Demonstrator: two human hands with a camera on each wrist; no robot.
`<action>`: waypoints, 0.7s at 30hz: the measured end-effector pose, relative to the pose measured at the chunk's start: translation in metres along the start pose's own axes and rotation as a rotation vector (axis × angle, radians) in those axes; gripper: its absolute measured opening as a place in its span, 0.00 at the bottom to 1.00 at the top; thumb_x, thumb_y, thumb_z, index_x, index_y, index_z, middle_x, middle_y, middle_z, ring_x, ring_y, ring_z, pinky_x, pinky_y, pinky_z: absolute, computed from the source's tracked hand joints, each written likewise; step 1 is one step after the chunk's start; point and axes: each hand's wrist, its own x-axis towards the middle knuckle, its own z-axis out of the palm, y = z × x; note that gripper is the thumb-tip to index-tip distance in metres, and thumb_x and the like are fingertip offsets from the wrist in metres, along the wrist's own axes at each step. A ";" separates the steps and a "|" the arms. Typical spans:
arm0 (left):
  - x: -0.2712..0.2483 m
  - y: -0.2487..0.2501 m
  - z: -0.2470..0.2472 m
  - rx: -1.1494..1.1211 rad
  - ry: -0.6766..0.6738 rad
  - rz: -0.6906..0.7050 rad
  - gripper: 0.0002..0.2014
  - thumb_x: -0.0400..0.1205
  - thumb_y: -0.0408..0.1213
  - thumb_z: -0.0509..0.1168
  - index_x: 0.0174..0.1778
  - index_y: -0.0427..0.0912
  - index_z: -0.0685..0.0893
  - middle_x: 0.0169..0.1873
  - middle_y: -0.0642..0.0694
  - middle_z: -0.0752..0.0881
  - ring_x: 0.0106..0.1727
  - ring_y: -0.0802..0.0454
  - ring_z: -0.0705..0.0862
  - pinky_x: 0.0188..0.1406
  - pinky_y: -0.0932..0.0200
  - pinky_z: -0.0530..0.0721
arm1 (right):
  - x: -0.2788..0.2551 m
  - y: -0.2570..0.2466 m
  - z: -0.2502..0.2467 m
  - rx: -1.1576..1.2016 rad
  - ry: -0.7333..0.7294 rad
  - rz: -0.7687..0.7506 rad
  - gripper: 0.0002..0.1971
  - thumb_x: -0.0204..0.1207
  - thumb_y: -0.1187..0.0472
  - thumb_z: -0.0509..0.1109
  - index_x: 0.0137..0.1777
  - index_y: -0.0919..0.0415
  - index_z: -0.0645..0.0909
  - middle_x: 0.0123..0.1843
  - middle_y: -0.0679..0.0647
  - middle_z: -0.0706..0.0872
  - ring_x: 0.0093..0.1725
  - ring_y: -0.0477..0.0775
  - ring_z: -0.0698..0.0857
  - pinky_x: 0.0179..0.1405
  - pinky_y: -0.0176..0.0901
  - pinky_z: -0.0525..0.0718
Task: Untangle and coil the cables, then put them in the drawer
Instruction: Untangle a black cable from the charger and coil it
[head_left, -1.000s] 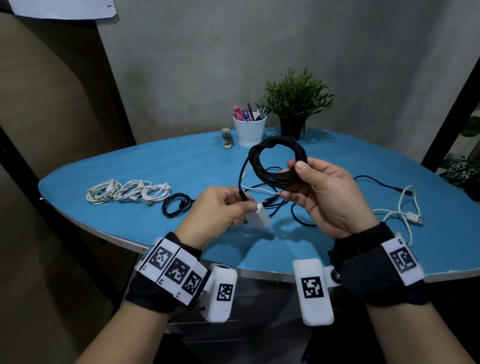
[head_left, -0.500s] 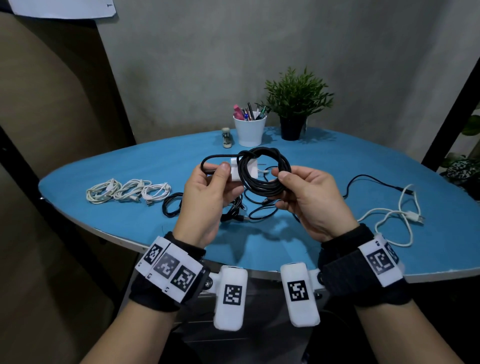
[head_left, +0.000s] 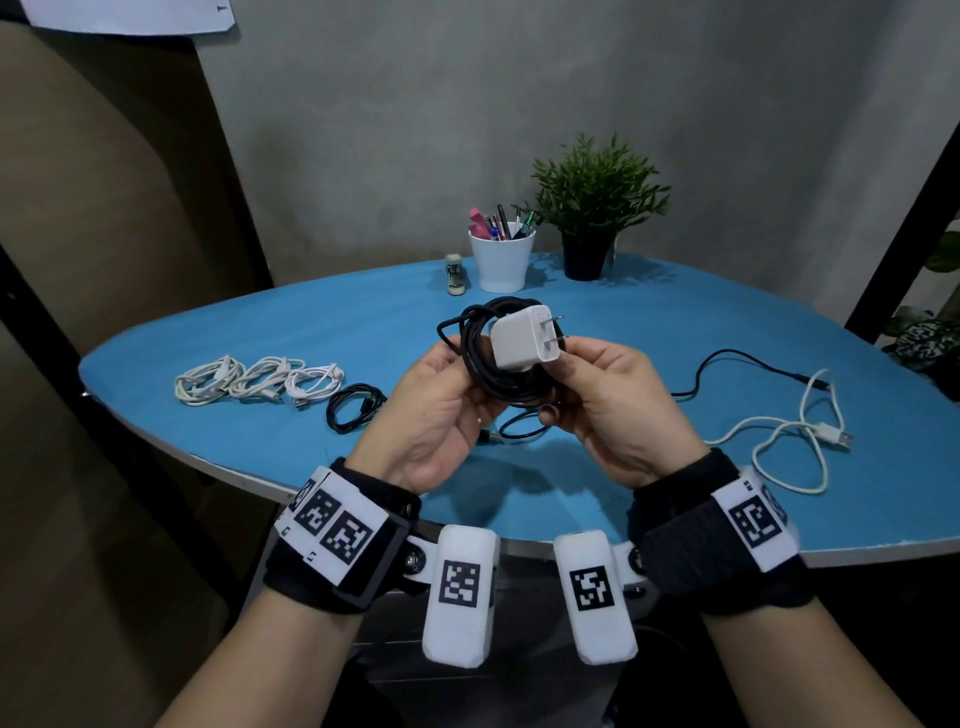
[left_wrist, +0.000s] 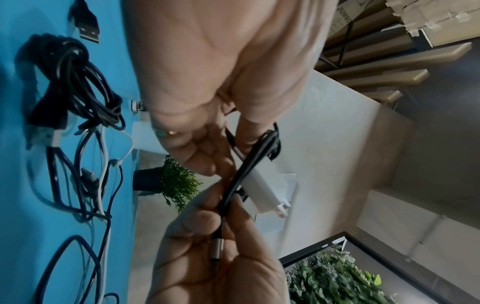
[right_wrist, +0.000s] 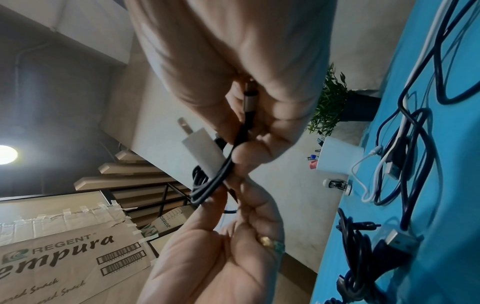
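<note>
A coiled black cable (head_left: 498, 364) with a white charger plug (head_left: 524, 338) at its top is held above the near edge of a blue table (head_left: 649, 332), gripped from both sides. The left hand (head_left: 441, 410) is curled around the left of the coil, fingers behind and thumb in front, while the right hand (head_left: 613, 410) pinches the right side just beside the plug's two metal prongs. In the wrist views, a metal-sleeved connector (right_wrist: 250, 100) at the cable's end is seen pinched between the right hand's fingers, with the strands of the coil pressed under its thumb. Beneath the hands, a loose tangle of black and white cables (left_wrist: 85, 164) is left on the tabletop. To the left, three white cable bundles (head_left: 260, 379) and a small black coil (head_left: 356, 408) are laid in a row, well apart from the hands. To the right, a loose white cable (head_left: 789, 441) and a black lead (head_left: 748, 364) are spread out. At the far edge, a white cup of pens (head_left: 501, 260), a potted plant (head_left: 592, 218) and a small stapler (head_left: 455, 274) are seen against the grey wall.
</note>
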 end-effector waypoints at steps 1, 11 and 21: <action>0.000 0.001 0.001 0.017 0.004 -0.004 0.17 0.76 0.35 0.67 0.61 0.40 0.76 0.40 0.46 0.86 0.36 0.57 0.85 0.34 0.66 0.83 | 0.000 0.000 0.000 0.006 0.014 -0.001 0.07 0.79 0.69 0.65 0.52 0.71 0.83 0.34 0.57 0.85 0.25 0.45 0.78 0.21 0.32 0.78; -0.007 0.006 0.014 0.024 -0.082 -0.076 0.21 0.84 0.50 0.56 0.58 0.37 0.84 0.45 0.43 0.88 0.44 0.50 0.84 0.42 0.56 0.85 | -0.001 0.001 0.002 -0.022 0.035 -0.064 0.06 0.77 0.68 0.68 0.46 0.66 0.87 0.41 0.61 0.90 0.34 0.52 0.85 0.29 0.36 0.84; -0.003 0.002 0.011 0.187 -0.070 -0.036 0.04 0.83 0.35 0.62 0.44 0.45 0.80 0.41 0.49 0.89 0.40 0.55 0.86 0.31 0.60 0.83 | 0.002 -0.003 -0.006 -0.085 0.078 -0.133 0.09 0.79 0.71 0.64 0.42 0.63 0.85 0.37 0.58 0.89 0.35 0.51 0.86 0.29 0.34 0.85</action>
